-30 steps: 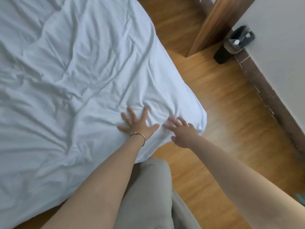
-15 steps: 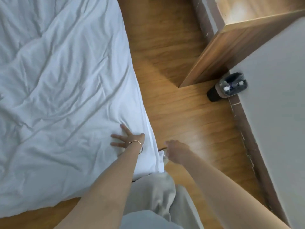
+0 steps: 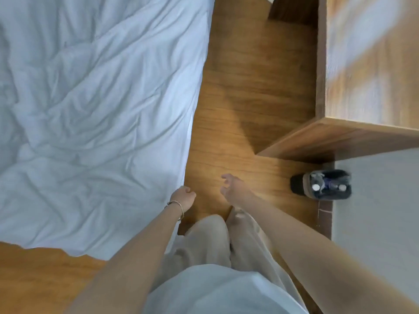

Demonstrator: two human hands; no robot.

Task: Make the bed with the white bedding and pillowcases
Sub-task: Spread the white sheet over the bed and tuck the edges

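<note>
White, wrinkled bedding [image 3: 90, 109] covers the bed and fills the left of the view; its right edge hangs beside the wooden floor. My left hand [image 3: 184, 197], with a thin bracelet at the wrist, is at that right edge near the bed's corner. Its fingers are curled downward, and whether they grip the cloth is hidden. My right hand [image 3: 232, 186] hovers over the floor to the right of the bed, fingers loosely spread, holding nothing.
A wooden floor strip [image 3: 249, 87] runs between the bed and a wooden cabinet [image 3: 362, 87] at the right. A small black bin [image 3: 324, 185] with bottles stands by the white wall [image 3: 381, 223]. My legs in beige trousers [image 3: 215, 241] are below.
Both hands have come off the top of the bedding. The left slid to the right edge and curled; the right let go and opened over the floor. The view shifted along the bed.
</note>
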